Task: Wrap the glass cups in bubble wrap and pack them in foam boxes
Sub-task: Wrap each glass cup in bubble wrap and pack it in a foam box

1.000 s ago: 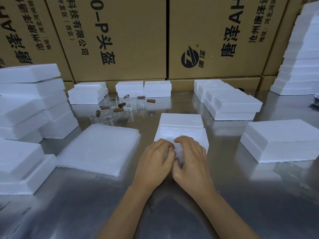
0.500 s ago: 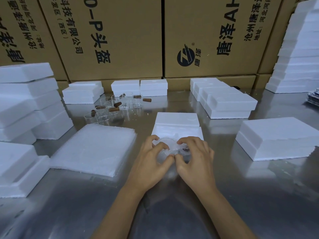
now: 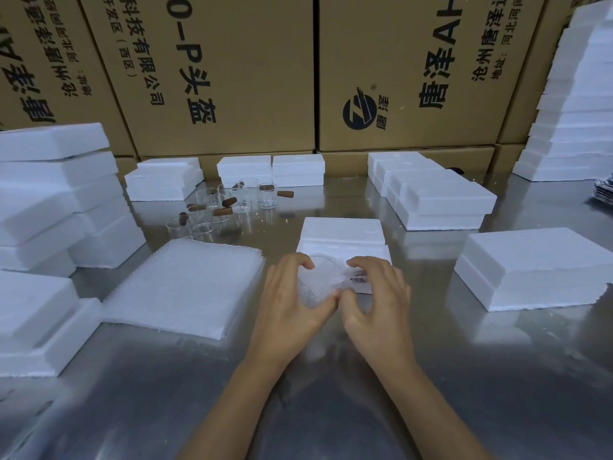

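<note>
A glass cup wrapped in bubble wrap (image 3: 321, 283) sits between my two hands, just in front of an open foam box (image 3: 341, 252) whose lid (image 3: 343, 230) lies behind it. My left hand (image 3: 292, 300) curls round the bundle's left side, thumb and fingers gripping it. My right hand (image 3: 376, 297) grips its right side, where a brown handle shows through the wrap. A stack of bubble wrap sheets (image 3: 185, 287) lies to the left. Several bare glass cups (image 3: 225, 207) with brown wooden handles stand further back.
Closed foam boxes (image 3: 441, 200) stand along the back and right of the steel table (image 3: 497, 376), a large one (image 3: 537, 267) at the right. Tall foam stacks (image 3: 53, 194) rise at the left and far right (image 3: 577, 104). Cardboard cartons (image 3: 232, 71) wall off the back.
My hands have spread apart a little on the wrapped cup, uncovering its top, and the bundle sits slightly closer to the foam box.
</note>
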